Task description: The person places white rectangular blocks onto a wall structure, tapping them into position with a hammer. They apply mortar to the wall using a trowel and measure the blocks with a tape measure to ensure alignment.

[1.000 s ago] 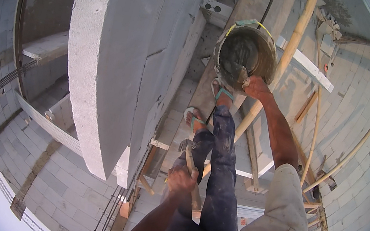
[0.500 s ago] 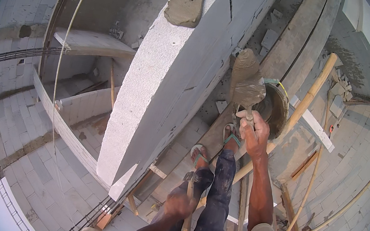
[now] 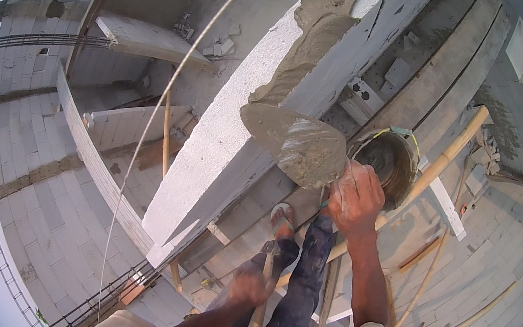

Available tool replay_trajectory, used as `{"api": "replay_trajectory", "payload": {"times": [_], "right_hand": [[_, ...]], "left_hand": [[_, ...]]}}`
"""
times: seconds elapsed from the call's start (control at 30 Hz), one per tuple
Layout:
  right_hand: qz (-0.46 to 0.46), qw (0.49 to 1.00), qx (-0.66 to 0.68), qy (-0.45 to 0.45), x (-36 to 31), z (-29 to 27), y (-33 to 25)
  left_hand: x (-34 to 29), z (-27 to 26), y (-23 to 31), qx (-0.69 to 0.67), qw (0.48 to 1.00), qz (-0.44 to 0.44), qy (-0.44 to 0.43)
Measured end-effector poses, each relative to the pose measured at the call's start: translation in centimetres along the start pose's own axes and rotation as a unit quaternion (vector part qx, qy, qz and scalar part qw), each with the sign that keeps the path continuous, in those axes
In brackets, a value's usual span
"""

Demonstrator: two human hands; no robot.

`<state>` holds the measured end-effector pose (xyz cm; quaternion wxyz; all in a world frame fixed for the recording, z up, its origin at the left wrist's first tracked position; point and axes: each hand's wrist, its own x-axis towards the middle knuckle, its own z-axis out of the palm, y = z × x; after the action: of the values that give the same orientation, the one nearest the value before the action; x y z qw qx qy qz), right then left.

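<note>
My right hand (image 3: 357, 196) grips a trowel, its fingers wrapped round the handle. The trowel blade (image 3: 308, 150), coated in wet grey mortar, is tilted at the edge of a white block wall (image 3: 211, 135). A ragged strip of mortar (image 3: 307, 47) lies along the wall's top, from the far end down to the blade. Just beyond my right hand stands a round bucket (image 3: 405, 166) with mortar-smeared walls. Lower down, in front of my left leg, my left hand (image 3: 249, 286) is closed round an upright wooden pole (image 3: 267, 267); its lower end is hidden.
Planks (image 3: 437, 68) run along the wall's right side. A bamboo pole (image 3: 443, 158) slants past the bucket. My sandalled foot (image 3: 282, 218) stands beside the wall. A pale cord (image 3: 172, 81) hangs across the left, near bundled steel bars (image 3: 40, 46). Block rubble (image 3: 481, 157) lies at right.
The mortar-loaded trowel has swung from beside the bucket leftward to the wall's edge. Mortar on the wall top now reaches nearer to me. My left hand has stayed nearly in place.
</note>
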<state>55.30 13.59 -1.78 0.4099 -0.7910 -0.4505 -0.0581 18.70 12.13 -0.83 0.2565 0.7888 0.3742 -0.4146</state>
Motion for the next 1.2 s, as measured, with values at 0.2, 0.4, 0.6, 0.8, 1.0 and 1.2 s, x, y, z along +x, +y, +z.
{"api": "replay_trajectory", "payload": {"times": [0.2, 0.4, 0.6, 0.8, 1.0, 1.2], "right_hand": [[0.132, 0.978, 0.108, -0.121, -8.4, -1.7, -2.7], [0.366, 0.917, -0.097, -0.121, -16.5, -1.0, 4.2], [0.495, 0.761, -0.252, -0.336, -22.1, 3.4, 18.9], [0.388, 0.681, -0.352, -0.512, -22.2, 7.7, 19.2], [0.348, 0.709, -0.221, -0.572, -22.1, 6.1, 18.5], [0.431, 0.815, 0.072, -0.381, -25.6, 0.5, 20.0]], "left_hand": [[0.8, -1.2, 0.0, 0.013, 1.0, 0.017, 0.01], [0.4, 0.4, 0.5, 0.026, 0.999, 0.01, 0.029], [1.0, 0.1, 0.2, 0.055, 0.998, 0.01, -0.007], [0.9, 0.0, 0.5, 0.048, 0.999, -0.008, -0.023], [0.9, 0.2, 0.9, 0.045, 0.999, -0.005, -0.005], [1.1, 0.3, 0.8, 0.045, 0.999, -0.008, -0.004]]}}
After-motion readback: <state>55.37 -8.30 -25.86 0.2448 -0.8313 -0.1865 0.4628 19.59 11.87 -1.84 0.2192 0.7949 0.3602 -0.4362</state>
